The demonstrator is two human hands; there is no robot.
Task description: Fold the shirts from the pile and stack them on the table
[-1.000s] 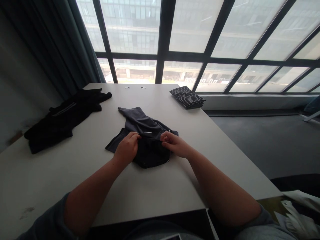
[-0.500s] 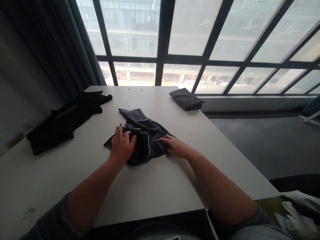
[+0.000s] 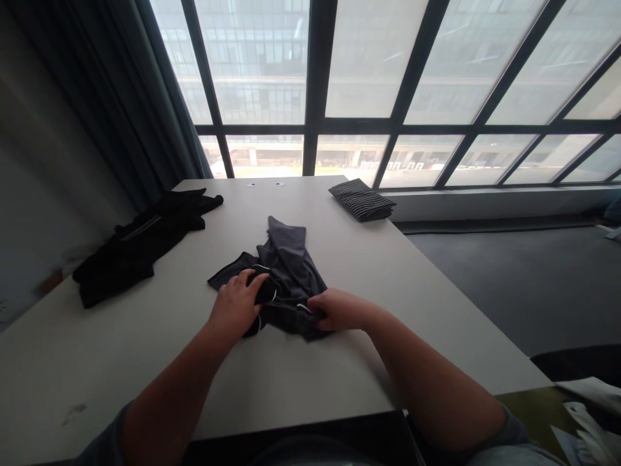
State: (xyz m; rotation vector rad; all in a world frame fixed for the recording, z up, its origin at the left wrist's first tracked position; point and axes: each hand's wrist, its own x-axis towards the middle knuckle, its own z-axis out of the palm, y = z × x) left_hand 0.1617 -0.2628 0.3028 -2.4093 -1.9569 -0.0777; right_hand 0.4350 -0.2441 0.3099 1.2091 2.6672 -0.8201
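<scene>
L hand (image 3: 237, 303) curled over the bunched black section (image 3: 264, 291) of the grey garment (image 3: 292, 255); fingers partly hidden, can't tell if it's a firm grip. R hand (image 3: 337, 309) pinching same garment at its near R edge, by a bit of white trim. Garment sits btwn & just beyond both hands, flat-ish on white table (image 3: 140, 343). Long axis approx. fore-aft, far panel pointing at window (image 3: 315, 77); 2nd panel splays L, L hand nearer that one. Black garment (image 3: 145, 249) far L, striped folded cloth (image 3: 363, 200) far R, both well apart.
</scene>
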